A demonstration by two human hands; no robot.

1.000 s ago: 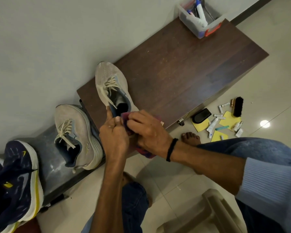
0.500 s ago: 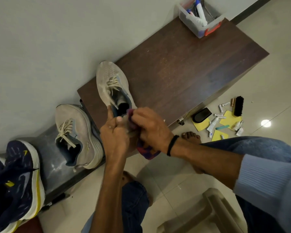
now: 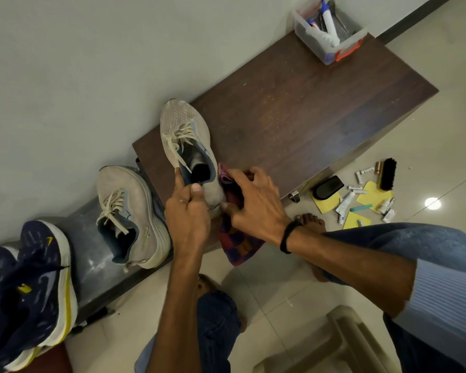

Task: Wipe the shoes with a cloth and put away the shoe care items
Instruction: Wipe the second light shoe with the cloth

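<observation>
since a second ago the cloth (image 3: pixel 237 243) has slid off the heel to its right side, hanging lower. shoe (image 3: pixel 184 125) sits at the near left corner of the cabinet (image 3: pixel 307 103); left hand (image 3: pixel 189 214) pinches its heel, right hand (image 3: pixel 256 208) grips the cloth. a hard swipe may tip it off the edge.

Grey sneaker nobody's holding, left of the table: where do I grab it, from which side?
Heel collar, from above at the near end. The grey sneaker stands upright on its sole, opening facing up, heel nearest the camera and toe pointing away, so fingers can likely hook inside the collar with the thumb behind the heel.
</observation>
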